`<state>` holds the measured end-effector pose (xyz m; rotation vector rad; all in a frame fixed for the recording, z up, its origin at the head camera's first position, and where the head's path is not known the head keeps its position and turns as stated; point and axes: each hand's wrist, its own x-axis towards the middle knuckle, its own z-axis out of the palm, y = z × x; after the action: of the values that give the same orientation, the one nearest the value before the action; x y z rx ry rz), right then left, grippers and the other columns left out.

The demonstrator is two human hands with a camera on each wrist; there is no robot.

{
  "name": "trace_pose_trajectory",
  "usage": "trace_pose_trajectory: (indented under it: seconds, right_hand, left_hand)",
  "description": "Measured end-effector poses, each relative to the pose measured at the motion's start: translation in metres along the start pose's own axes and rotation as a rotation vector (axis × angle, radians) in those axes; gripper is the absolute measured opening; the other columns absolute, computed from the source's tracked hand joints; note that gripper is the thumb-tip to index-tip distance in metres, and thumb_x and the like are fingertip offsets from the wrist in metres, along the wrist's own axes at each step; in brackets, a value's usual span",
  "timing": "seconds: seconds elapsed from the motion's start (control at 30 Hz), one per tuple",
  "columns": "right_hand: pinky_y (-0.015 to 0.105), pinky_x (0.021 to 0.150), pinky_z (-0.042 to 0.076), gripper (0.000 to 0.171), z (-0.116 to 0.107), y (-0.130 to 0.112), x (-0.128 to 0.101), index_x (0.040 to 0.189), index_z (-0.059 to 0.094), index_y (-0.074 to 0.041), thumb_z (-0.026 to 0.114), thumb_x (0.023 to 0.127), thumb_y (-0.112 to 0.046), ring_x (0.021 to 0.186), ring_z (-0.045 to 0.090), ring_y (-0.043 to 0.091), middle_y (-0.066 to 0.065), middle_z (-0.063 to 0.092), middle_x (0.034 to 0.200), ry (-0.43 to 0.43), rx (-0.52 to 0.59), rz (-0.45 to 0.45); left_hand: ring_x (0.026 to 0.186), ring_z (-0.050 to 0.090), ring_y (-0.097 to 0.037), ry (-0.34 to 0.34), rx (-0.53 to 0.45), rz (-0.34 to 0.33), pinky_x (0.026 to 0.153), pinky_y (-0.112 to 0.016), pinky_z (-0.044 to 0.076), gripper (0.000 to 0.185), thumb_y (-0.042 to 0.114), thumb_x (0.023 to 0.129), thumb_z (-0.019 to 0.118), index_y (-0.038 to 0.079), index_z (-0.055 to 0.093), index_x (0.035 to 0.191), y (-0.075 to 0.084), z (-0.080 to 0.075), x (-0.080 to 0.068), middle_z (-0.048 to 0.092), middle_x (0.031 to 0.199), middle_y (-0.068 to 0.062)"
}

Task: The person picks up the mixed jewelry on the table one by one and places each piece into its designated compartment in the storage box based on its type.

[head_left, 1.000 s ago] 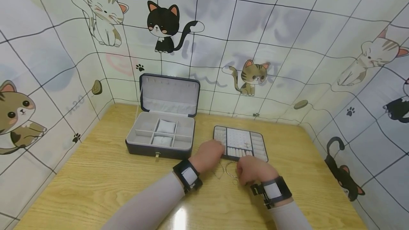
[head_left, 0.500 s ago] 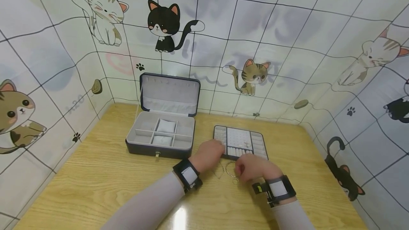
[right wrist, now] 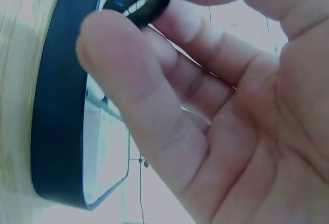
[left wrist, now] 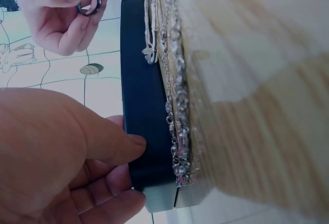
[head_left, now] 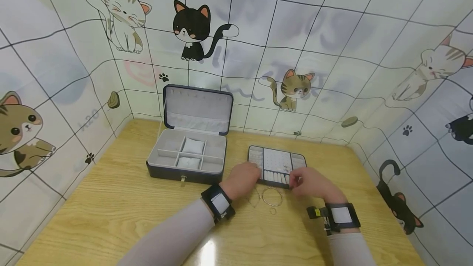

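- The right hand (head_left: 312,182) pinches a small dark ring (left wrist: 90,4) between thumb and fingertips, held up off the wood just over the near edge of the flat jewellery tray (head_left: 278,166). From the right wrist view the ring (right wrist: 138,2) sits at the very fingertips, band exposed — a light hold, I'd say, so it can be turned or slid into a slot.
- The left hand (head_left: 242,177) rests against the tray's near left corner, thumb (left wrist: 115,144) pressed to its dark side wall and the fingers curled beside and under it. It grips nothing outright; it looks like a brace to keep the light tray from sliding.
- Lying on the table (head_left: 111,212) just in front of the tray, between the two wrists, are a thin bangle (head_left: 272,196) and a fine chain (head_left: 254,197) (the left wrist view shows chain links (left wrist: 175,106) heaped right against the tray's edge) — kept close, probably, so everything is within easy reach.
- The open jewellery box (head_left: 186,151) stands to the left of the tray, lid propped up, two small cushions (head_left: 192,146) in its middle compartments; it is apart from both hands.
- Cat-patterned sheets (head_left: 332,52) wall the table in on three sides.
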<state>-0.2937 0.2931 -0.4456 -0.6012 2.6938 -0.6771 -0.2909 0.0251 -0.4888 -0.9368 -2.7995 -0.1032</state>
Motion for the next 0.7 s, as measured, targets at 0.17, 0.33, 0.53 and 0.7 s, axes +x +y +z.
trace_pose_trajectory:
  seconds: [0.17,0.33,0.53,0.7]
  right_hand:
    - [0.034,0.068,0.049,0.019,0.0,0.0,0.001,0.084,0.066,-0.016,0.08,0.077,-0.005,0.078,0.058,0.02,0.002,0.065,0.087,0.096,0.029,0.061]
    - [0.035,0.068,0.051,0.017,0.003,0.001,0.005,0.086,0.067,-0.014,0.081,0.081,-0.007,0.078,0.06,0.021,0.003,0.068,0.086,0.212,0.048,0.111]
    - [0.034,0.068,0.052,0.017,0.008,0.003,0.009,0.085,0.068,-0.014,0.083,0.08,-0.006,0.078,0.062,0.02,0.004,0.071,0.087,0.278,0.063,0.11]
    - [0.034,0.071,0.052,0.02,0.014,0.003,0.014,0.083,0.067,-0.015,0.084,0.078,-0.005,0.079,0.062,0.019,0.003,0.071,0.086,0.306,0.055,0.077]
  left_hand:
    - [0.09,0.068,-0.014,-0.011,0.006,-0.001,0.071,-0.029,0.057,0.012,0.013,0.1,0.067,0.02,0.076,0.102,0.002,-0.002,0.0,0.074,0.096,0.003]
    - [0.092,0.068,-0.014,-0.019,-0.01,0.0,0.074,-0.028,0.058,0.012,0.013,0.101,0.067,0.02,0.077,0.104,0.002,-0.001,0.0,0.075,0.099,0.003]
    - [0.09,0.068,-0.014,-0.005,-0.017,0.002,0.073,-0.028,0.058,0.012,0.013,0.101,0.066,0.02,0.077,0.102,0.002,0.0,0.0,0.075,0.097,0.003]
    - [0.09,0.067,-0.014,-0.001,-0.018,0.003,0.072,-0.029,0.057,0.012,0.013,0.1,0.067,0.02,0.076,0.101,0.001,0.002,0.0,0.074,0.096,0.004]
